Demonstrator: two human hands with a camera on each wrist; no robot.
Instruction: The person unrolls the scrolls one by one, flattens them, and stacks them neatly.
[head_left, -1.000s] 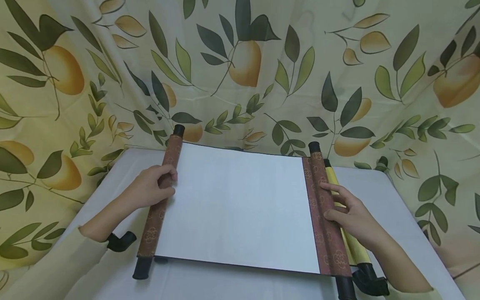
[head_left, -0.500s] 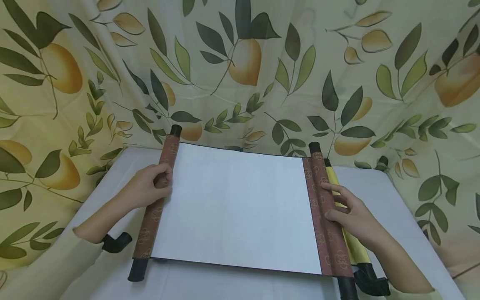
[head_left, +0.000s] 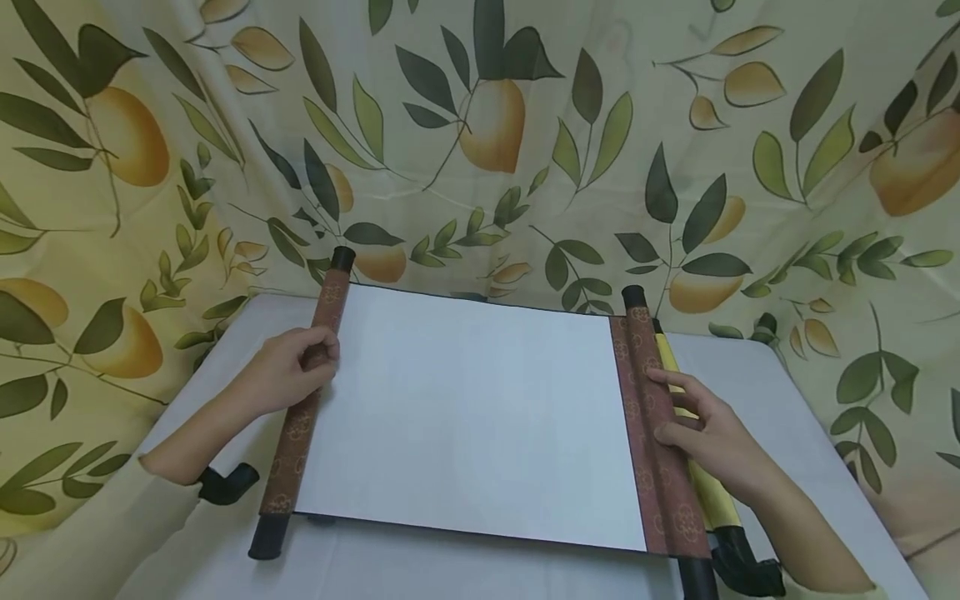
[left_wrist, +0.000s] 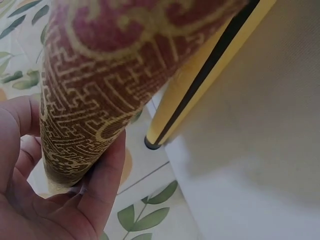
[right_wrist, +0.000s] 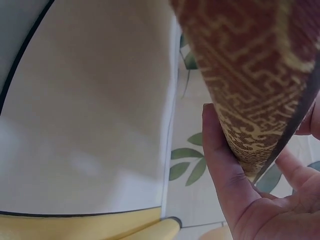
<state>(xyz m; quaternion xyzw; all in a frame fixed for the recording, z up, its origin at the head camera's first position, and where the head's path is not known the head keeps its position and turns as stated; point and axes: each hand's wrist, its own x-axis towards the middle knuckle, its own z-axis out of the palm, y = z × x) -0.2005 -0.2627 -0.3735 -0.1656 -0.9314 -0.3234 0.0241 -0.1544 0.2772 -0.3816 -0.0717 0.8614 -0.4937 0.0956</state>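
A hanging scroll is spread out in the head view, a blank white sheet [head_left: 480,417] between two brown rollers with black end knobs. My left hand [head_left: 281,371] grips the left roller [head_left: 288,450] near its middle, fingers and thumb curled round it. On the other side, my right hand [head_left: 708,429] holds the right roller [head_left: 667,475], its thumb on top of the brown strip. Both wrist views show a gold pattern on the brocade [left_wrist: 95,95] between fingers and thumb. The sheet's lower edge appears raised over the table, with shadow under it.
Close along the right roller lies a yellow rolled scroll [head_left: 716,496] with black ends, partly hidden by my right hand. The white table [head_left: 757,392] reaches out on both sides. Behind it hangs a cloth [head_left: 480,217] printed with leaves and fruit. Dark wrist cameras sit under both wrists.
My left hand has moved a little to the left with its roller, and slightly more white sheet shows. The right hand and roller have shifted very slightly right.
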